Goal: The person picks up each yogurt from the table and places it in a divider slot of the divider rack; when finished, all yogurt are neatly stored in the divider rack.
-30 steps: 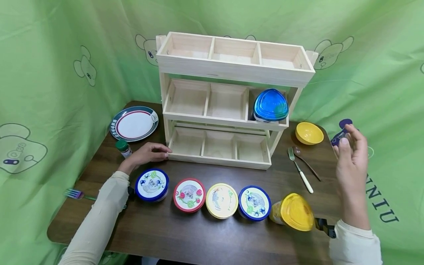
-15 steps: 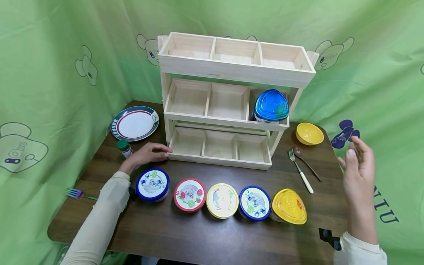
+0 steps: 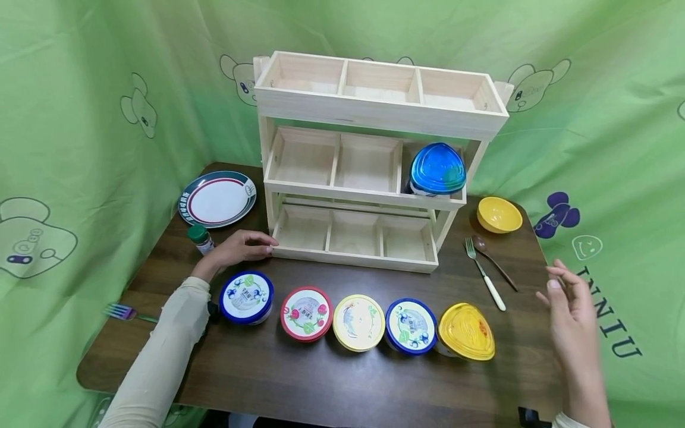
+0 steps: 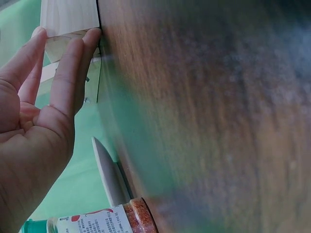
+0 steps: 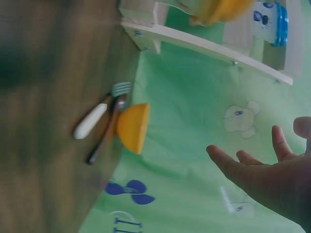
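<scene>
In the head view my left hand touches the lower left corner of a three-tier wooden rack. Its fingers look mostly straight against the wood in the left wrist view. My right hand hovers beyond the table's right side, fingers relaxed and holding nothing. Nearest to it stands a jar with a yellow lid. Left of that jar are a blue-lidded tub, a yellow-lidded tub, a red-lidded tub and another blue-lidded tub. A blue-lidded jar sits in the middle tier's right compartment.
A plate and green-capped spice bottle lie left of the rack. On the right are a yellow bowl, a white-handled fork and a brown spoon. Another fork overhangs the left edge.
The yellow-lidded jar, tilted a second ago, now stands beside the blue-lidded tub. My right hand has moved right, then lower toward the near side. My left hand stays at the rack corner.
</scene>
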Demonstrator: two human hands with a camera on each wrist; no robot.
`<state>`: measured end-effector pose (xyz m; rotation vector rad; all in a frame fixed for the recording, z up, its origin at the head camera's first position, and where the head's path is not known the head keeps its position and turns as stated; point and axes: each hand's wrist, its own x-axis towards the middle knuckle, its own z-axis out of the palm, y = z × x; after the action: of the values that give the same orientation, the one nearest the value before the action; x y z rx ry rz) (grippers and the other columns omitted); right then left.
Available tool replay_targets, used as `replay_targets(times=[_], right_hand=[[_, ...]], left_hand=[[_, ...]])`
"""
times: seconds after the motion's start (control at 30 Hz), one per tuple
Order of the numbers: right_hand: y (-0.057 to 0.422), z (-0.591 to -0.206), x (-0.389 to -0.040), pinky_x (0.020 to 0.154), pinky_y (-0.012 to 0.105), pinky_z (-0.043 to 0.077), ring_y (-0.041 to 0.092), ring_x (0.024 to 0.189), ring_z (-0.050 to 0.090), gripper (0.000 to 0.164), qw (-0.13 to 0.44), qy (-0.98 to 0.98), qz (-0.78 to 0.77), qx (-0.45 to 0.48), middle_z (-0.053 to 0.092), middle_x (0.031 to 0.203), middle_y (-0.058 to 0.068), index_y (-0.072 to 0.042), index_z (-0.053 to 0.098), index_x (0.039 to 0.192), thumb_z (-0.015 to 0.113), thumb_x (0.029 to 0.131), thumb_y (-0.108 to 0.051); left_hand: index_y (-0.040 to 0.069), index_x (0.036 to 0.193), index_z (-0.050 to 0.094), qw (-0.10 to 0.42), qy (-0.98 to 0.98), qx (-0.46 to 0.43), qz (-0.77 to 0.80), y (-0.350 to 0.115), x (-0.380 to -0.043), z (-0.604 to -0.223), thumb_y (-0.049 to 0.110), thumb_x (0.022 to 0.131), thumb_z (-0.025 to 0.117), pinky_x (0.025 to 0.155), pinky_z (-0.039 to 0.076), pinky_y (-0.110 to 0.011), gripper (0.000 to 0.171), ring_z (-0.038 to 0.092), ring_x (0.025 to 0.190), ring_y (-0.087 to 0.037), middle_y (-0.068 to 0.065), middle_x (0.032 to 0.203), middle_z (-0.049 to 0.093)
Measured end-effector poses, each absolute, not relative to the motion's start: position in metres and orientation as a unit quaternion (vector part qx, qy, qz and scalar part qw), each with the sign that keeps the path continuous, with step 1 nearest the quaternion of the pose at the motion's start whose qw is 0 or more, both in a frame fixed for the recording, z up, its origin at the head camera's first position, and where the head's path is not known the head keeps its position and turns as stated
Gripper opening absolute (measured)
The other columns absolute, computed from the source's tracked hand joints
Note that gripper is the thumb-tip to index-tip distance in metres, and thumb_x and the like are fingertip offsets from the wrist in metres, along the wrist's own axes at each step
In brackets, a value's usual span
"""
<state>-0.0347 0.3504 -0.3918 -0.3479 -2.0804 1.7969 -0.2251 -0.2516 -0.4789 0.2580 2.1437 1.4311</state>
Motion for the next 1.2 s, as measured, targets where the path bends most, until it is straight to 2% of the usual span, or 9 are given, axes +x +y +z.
replay_targets(times=[0.23,0.53,0.83,1.13,1.2], right_hand=[[0.349,-0.420,-0.017,0.096,0.008,0.050,0.016,0.157,0.034,0.036,0.156,-0.721,0.663,-0.123,0.028,0.176,0.012,-0.008,0.054,0.151,0.047,0.116,-0.006],[0.336,-0.442,-0.006,0.094,0.010,0.052,0.006,0.143,0.045,0.036,0.129,-0.720,0.674,-0.104,0.045,0.161,-0.004,-0.001,0.054,0.151,0.049,0.116,-0.009],[0.322,-0.450,0.000,0.092,0.013,0.055,-0.001,0.134,0.052,0.036,0.126,-0.714,0.682,-0.096,0.052,0.151,-0.011,0.000,0.052,0.151,0.049,0.116,-0.007],[0.310,-0.452,0.009,0.096,0.010,0.050,0.002,0.140,0.046,0.037,0.088,-0.720,0.678,-0.123,0.053,0.152,-0.009,-0.001,0.057,0.149,0.053,0.116,-0.017],[0.307,-0.452,0.011,0.097,0.009,0.048,0.004,0.145,0.042,0.039,0.078,-0.722,0.676,-0.128,0.050,0.157,-0.005,0.001,0.057,0.149,0.053,0.116,-0.019]], left_hand=[[0.001,0.143,0.067,0.271,0.801,0.096,0.525,-0.250,-0.224,-0.477,0.022,0.109,0.069,0.107,0.058,-0.040,0.040,0.066,0.125,-0.033,-0.022,0.141,0.065],[0.001,0.143,0.068,0.260,0.810,0.104,0.515,-0.252,-0.224,-0.480,0.022,0.110,0.068,0.105,0.058,-0.038,0.039,0.066,0.124,-0.033,-0.022,0.142,0.064],[0.003,0.141,0.069,0.263,0.805,0.097,0.523,-0.252,-0.224,-0.480,0.023,0.110,0.069,0.102,0.060,-0.034,0.037,0.067,0.120,-0.029,-0.020,0.138,0.066],[0.001,0.142,0.069,0.257,0.803,0.100,0.529,-0.251,-0.225,-0.482,0.021,0.110,0.069,0.102,0.060,-0.033,0.038,0.068,0.120,-0.029,-0.021,0.141,0.066],[0.001,0.142,0.069,0.255,0.804,0.099,0.528,-0.251,-0.224,-0.482,0.021,0.110,0.069,0.101,0.060,-0.033,0.038,0.068,0.119,-0.029,-0.021,0.141,0.066]])
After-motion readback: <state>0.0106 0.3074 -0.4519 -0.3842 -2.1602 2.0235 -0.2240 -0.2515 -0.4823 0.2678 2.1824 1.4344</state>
